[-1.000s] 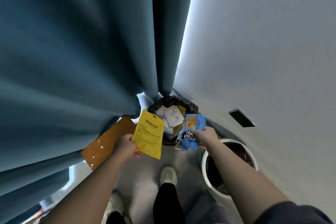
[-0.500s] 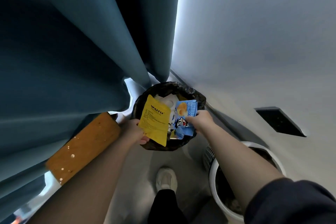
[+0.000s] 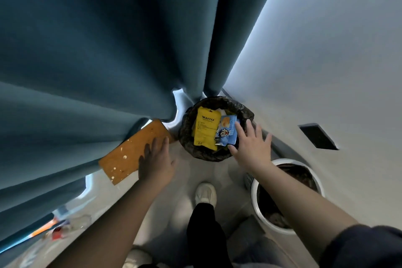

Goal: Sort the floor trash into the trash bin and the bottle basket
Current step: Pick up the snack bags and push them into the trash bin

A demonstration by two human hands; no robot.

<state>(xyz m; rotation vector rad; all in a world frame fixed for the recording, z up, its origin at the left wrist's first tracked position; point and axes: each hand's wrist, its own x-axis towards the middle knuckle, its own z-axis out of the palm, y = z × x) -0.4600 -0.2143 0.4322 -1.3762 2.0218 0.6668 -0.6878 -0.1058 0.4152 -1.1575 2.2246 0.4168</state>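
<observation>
Both hands are hanging empty, fingers spread and loose: the left hand [image 3: 155, 163] is hovering beside the trash bin [image 3: 188, 125], the right hand [image 3: 250, 148] is stretching over its near rim. A yellow packet [image 3: 205, 130] and a blue wrapper [image 3: 227, 131] are lying side by side inside the bin. A white basket [image 3: 254, 188] is standing under the right forearm.

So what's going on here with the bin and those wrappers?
A person is sorting floor trash by hand. A yellow pouch and a blue wrapper lie in the black-lined bin. Both hands are open and hold nothing: the right hand hovers over the bin's near edge, the left hand over a wooden board beside it. A white basket stands to the right.
</observation>
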